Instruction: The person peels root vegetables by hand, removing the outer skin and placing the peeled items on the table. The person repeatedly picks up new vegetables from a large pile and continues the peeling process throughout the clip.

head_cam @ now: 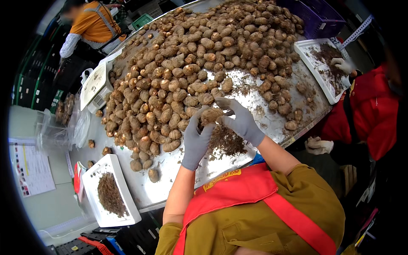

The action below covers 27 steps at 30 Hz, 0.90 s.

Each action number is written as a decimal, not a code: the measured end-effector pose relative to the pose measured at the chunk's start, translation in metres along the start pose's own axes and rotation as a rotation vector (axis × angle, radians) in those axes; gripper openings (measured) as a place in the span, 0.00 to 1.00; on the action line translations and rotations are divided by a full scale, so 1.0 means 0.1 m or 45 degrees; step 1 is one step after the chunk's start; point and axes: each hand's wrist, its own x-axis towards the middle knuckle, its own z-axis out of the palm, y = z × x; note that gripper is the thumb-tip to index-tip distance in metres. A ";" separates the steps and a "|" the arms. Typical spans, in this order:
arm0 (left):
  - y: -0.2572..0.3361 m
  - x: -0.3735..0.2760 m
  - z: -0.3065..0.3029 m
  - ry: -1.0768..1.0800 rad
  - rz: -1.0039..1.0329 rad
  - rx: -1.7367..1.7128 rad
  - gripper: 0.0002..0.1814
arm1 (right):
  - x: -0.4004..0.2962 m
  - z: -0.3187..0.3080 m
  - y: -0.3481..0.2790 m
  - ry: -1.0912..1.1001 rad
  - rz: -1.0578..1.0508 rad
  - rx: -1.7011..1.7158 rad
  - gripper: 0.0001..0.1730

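Observation:
Both my hands wear grey gloves and meet over the near side of a metal table point(172, 188). A brown, hairy taro corm point(211, 116) sits between them. My left hand point(198, 137) has its fingers and thumb around the corm's left side. My right hand point(239, 119) is at its right side, thumb and fingers spread, the fingertips close to or touching it; contact cannot be told for certain. Below the hands lies a heap of loose root fibres point(226, 142). A large pile of taro corms point(178, 76) spreads just beyond.
A white tray with fibres point(87, 188) is at the near left, a scale point(103, 91) behind it. Another white tray point(333, 98) lies right, under the gloved hand of a co-worker in red point(376, 105). A purple crate point(322, 22) stands far right; a person in orange point(95, 24) is far left.

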 end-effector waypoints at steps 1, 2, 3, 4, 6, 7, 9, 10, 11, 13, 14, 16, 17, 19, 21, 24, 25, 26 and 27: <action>0.00 -0.02 -0.01 0.035 0.049 0.091 0.28 | -0.02 0.01 -0.04 -0.033 -0.039 -0.087 0.29; 0.01 -0.04 -0.04 0.050 0.126 0.254 0.27 | -0.06 0.02 -0.11 -0.065 -0.078 -0.174 0.28; 0.03 -0.05 -0.07 0.060 0.201 0.418 0.26 | -0.06 0.05 -0.25 -0.095 -0.116 -0.261 0.27; 0.03 -0.07 -0.09 0.069 0.276 0.582 0.25 | -0.04 0.11 -0.30 -0.058 -0.344 -0.331 0.20; -0.01 -0.14 -0.09 0.108 0.228 0.609 0.25 | -0.06 0.18 -0.19 -0.004 -0.401 -0.307 0.14; -0.04 -0.17 -0.08 0.126 0.205 0.622 0.25 | -0.07 0.21 -0.16 0.024 -0.430 -0.295 0.12; -0.10 -0.20 -0.08 0.132 0.164 0.504 0.24 | -0.08 0.24 -0.22 0.062 -0.448 -0.302 0.06; -0.11 -0.23 -0.08 0.138 0.142 0.447 0.24 | -0.08 0.27 -0.26 0.079 -0.458 -0.303 0.04; -0.11 -0.29 -0.06 0.146 0.075 0.264 0.24 | -0.09 0.28 -0.25 0.077 -0.425 -0.322 0.04; -0.04 -0.36 0.04 0.161 -0.041 -0.105 0.25 | -0.06 0.27 -0.24 0.082 -0.369 -0.366 0.05; 0.02 -0.38 0.03 0.163 -0.072 -0.027 0.26 | -0.04 0.28 -0.24 0.078 -0.412 -0.382 0.08; 0.05 -0.41 -0.02 0.196 -0.083 0.141 0.25 | -0.01 0.34 -0.27 0.080 -0.437 -0.347 0.09; 0.07 -0.42 -0.05 0.212 -0.089 0.225 0.24 | 0.00 0.36 -0.28 0.083 -0.448 -0.329 0.09; 0.10 -0.45 -0.11 0.222 -0.064 0.275 0.22 | 0.01 0.44 -0.31 0.112 -0.563 -0.432 0.09; 0.03 -0.45 -0.20 0.183 -0.033 0.258 0.22 | 0.03 0.52 -0.35 0.083 -0.664 -0.545 0.08; 0.05 -0.47 -0.31 0.069 -0.371 -0.152 0.19 | -0.01 0.53 -0.34 -0.061 -0.731 -0.579 0.07; -0.05 -0.48 -0.36 0.146 -0.366 -0.277 0.19 | -0.08 0.54 -0.37 -0.172 -0.623 -0.484 0.07; -0.24 -0.49 -0.44 0.222 -0.360 -0.402 0.18 | -0.17 0.55 -0.44 -0.282 -0.513 -0.390 0.07; -0.28 -0.48 -0.49 0.286 -0.351 -0.528 0.18 | -0.25 0.51 -0.47 -0.380 -0.398 -0.301 0.07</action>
